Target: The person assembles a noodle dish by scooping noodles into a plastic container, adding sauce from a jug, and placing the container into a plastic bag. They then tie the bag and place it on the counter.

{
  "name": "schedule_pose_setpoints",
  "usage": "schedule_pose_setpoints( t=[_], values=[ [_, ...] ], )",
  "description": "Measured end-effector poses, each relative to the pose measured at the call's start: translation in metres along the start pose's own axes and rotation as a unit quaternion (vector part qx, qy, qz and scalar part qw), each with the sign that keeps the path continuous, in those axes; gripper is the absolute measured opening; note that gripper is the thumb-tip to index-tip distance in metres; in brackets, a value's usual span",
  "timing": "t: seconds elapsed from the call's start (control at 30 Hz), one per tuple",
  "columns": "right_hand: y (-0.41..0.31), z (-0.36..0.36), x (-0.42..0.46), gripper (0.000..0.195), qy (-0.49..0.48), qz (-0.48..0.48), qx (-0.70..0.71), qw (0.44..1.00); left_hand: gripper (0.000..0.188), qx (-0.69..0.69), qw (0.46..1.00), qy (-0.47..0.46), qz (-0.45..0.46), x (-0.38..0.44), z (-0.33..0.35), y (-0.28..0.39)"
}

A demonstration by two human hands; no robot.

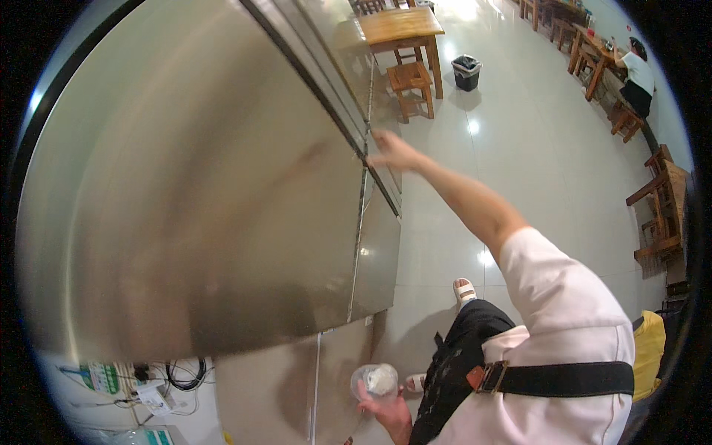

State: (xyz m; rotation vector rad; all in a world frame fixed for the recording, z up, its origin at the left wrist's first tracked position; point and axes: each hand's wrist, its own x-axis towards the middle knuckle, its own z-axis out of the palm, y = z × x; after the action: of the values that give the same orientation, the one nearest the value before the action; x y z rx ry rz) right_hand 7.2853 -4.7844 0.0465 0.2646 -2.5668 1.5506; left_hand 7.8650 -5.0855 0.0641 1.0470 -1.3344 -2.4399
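My right arm stretches out to the edge of a large stainless-steel cabinet door [222, 183]. My right hand [392, 151] is blurred at that edge, beside a dark strip [328, 105], its fingers apart; whether they touch the metal I cannot tell. A faint reflection of the arm shows on the steel. Lower down, my left hand [389, 414] holds a clear round plastic bowl [360, 384] from below and the side. A white lump [382, 379] sits in the bowl; what it is I cannot tell.
Below the cabinet lie cables [186, 375] and a green-and-white item bearing writing [103, 378]. A wooden table [400, 25], a stool [410, 77] and a lined waste bin [466, 72] stand on the tiled floor [528, 167]. A person [638, 75] sits at a far table. Something yellow [649, 356] is behind me.
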Motion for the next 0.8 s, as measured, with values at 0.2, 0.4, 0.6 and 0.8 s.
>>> schedule_pose_setpoints(
  t=[0.2, 0.4, 0.6, 0.8],
  values=[
    [-0.06, -0.044, 0.163, 0.109, -0.064, -0.041, 0.123, 0.989, 0.1, 0.007, 0.999, -0.007, -0.035, 0.038, 0.139, -0.005],
    [-0.029, -0.056, 0.143, 0.093, 0.156, -0.023, -0.016, 0.987, 0.099, 0.079, 0.988, -0.12, -0.047, 0.114, 0.242, -0.011],
    [0.101, -0.219, 0.059, 0.068, 0.122, 0.167, 0.003, 0.978, 0.098, 0.034, 0.964, -0.251, -0.076, 0.21, 0.34, -0.026],
    [0.223, -0.417, 0.118, 0.053, 0.375, 0.113, 0.063, 0.918, 0.092, 0.0, 0.919, -0.385, -0.088, 0.317, 0.498, -0.029]
  ],
)
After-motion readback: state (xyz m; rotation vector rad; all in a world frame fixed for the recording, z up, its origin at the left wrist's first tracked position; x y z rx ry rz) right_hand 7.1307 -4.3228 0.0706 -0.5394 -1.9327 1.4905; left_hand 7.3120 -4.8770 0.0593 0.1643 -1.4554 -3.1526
